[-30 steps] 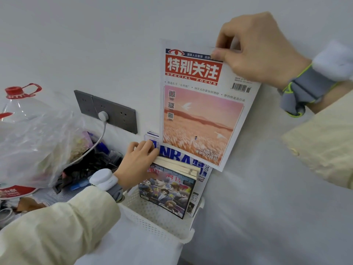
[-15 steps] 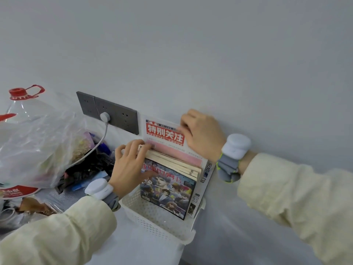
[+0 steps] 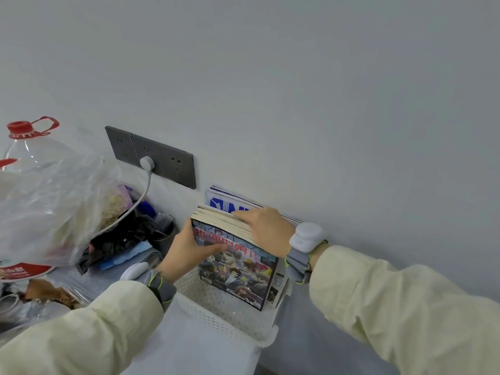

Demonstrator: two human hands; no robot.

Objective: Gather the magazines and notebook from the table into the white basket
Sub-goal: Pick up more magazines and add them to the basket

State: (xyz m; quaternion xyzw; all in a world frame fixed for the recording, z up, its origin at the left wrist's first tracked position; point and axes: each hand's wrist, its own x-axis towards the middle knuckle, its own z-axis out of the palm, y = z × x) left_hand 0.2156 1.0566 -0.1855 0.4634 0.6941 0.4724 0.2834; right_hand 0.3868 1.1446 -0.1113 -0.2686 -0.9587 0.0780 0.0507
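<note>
A white perforated basket [image 3: 216,307] stands against the wall and holds several magazines on edge. The front one is a colourful comic-cover magazine [image 3: 238,272]; a blue-and-white NBA magazine [image 3: 224,203] sticks up at the back against the wall. My left hand [image 3: 186,250] grips the left edge of the stack, thumb across the front cover. My right hand [image 3: 266,227] lies over the top edges of the stack, fingers curled onto them. The red-titled magazine is hidden among the others.
Left of the basket lie a clear plastic bag [image 3: 54,209] of items, a big bottle with a red cap [image 3: 24,131] and dark clutter. A grey wall socket [image 3: 151,158] has a white plug and cable. The white table [image 3: 189,353] shows in front.
The red-titled magazine, held high a second ago, has been slid down into the basket and is out of sight. My right hand came down onto the stack's top; my left hand moved to its left edge.
</note>
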